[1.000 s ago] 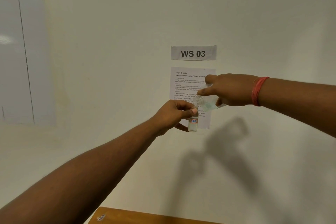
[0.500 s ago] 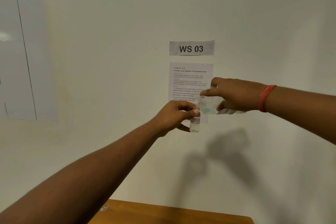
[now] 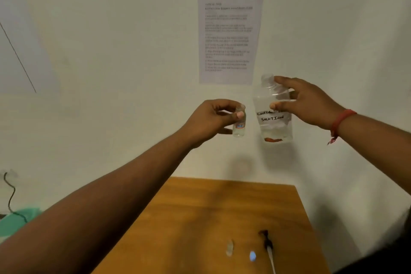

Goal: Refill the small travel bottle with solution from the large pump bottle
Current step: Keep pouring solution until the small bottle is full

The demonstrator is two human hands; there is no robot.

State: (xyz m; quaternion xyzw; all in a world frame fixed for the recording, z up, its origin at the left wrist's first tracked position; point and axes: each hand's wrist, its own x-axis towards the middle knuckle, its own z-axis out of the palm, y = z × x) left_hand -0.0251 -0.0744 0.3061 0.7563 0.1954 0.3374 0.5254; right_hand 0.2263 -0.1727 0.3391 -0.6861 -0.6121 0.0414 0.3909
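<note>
Two small caps (image 3: 229, 249) and pump head (image 3: 266, 243) lie on table (image 3: 200, 211).

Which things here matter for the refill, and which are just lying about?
For the job:
- small travel bottle, held by left hand
- large bottle, upright in right hand
- pump head and two small caps on the table

Lying about:
- wall instruction sheet
- black cable
- green object
</note>
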